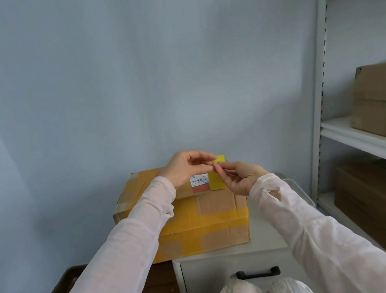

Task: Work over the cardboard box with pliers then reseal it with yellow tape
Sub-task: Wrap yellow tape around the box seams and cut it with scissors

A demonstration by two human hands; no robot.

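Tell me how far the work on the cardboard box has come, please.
Done: the cardboard box is closed, with yellow tape bands across its front. In hand: the left hand and right hand pinch a yellow tape piece above the top, beside the barcode label. Left: probably pressing that piece down flat.

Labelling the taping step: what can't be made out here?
Head view:
1. Print on the white barcode label: too small.
2. Pinched end of the yellow tape strip: covered by the left hand and right hand.
3. Brown cardboard box, part of its top: behind the left hand.
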